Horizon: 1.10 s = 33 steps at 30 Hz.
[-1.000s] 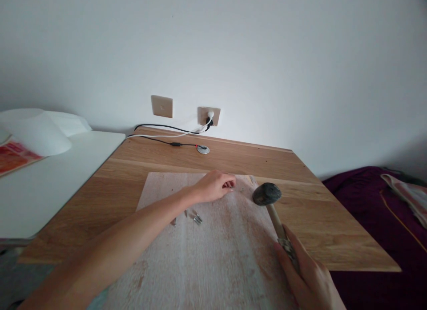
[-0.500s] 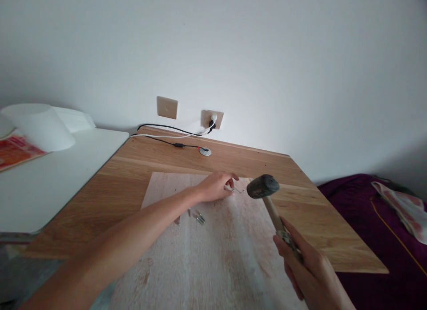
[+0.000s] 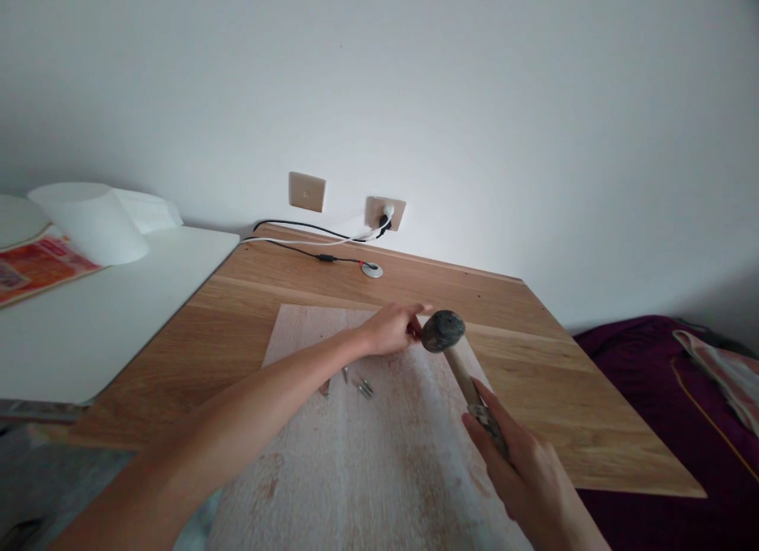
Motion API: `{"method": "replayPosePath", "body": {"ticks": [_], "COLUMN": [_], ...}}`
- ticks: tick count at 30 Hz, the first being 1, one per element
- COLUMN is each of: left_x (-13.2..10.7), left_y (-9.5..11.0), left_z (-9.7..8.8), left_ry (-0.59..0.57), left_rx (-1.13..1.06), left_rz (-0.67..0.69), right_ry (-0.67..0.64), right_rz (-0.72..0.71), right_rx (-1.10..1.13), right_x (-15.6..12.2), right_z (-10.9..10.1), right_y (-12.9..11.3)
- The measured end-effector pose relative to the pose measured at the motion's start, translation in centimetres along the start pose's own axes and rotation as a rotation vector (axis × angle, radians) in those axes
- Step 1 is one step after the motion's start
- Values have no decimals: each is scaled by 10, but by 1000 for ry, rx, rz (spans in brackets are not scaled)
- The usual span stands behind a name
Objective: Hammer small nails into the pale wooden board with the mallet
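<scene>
My right hand point(image 3: 515, 460) is wrapped round the wooden handle of a rubber mallet point(image 3: 443, 331) with a dark, worn head. The head hangs close beside my left hand point(image 3: 394, 328), over the far right part of a pale wooden board point(image 3: 379, 456). My left fingers are pinched together at the board's far edge. Whatever they grip is hidden behind fingers and mallet head. Several small metal pins point(image 3: 364, 388) lie on the board near my left forearm, too small to name surely.
The board rests on a wooden tabletop point(image 3: 563, 393) against the wall. Cables run along its back to a wall socket point(image 3: 385, 213). On the left stands a white surface point(image 3: 171, 290) with a white roll point(image 3: 95, 223). Purple cloth point(image 3: 628, 361) lies at the right.
The mallet head has come left, closer to my left hand, and now covers the spot where a thin bent metal piece showed. My left hand stays at the board's far edge. The view has shifted slightly.
</scene>
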State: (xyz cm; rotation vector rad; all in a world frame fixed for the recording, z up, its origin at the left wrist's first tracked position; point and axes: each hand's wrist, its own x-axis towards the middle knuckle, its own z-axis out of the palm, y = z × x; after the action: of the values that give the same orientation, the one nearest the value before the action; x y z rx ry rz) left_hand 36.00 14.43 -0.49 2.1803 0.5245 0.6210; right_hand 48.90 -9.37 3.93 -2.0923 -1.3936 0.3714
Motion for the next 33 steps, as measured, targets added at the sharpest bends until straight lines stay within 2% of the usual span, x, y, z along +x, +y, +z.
{"method": "replayPosePath", "body": {"ticks": [3,8,14,21,27,30,33], "left_x": [0,0,-1,0,0,-1,0], "left_y": [-1,-4,-7,-10,-8,-8,-9], "left_z": [0,1,2,3,2,1,2], "left_ry": [-6,-9,-2,-10,4,-5,-6], "left_rx": [-2,-10,5,-4,12,5,13], "left_rz": [-5,15,25,30,21,21,42], "right_ry": [-14,30,57,36,-30,21,-5], "right_rz": [9,-35,-24,12,-66,-18,-4], "right_rx": [-6,4,2,-47,-51,-35,-4], "right_x": [1,3,3,1,4,4,3], "right_z": [-1,-2,-4,-4,-3,-4,-4], "right_y": [2,7,9,8,16,14,12]}}
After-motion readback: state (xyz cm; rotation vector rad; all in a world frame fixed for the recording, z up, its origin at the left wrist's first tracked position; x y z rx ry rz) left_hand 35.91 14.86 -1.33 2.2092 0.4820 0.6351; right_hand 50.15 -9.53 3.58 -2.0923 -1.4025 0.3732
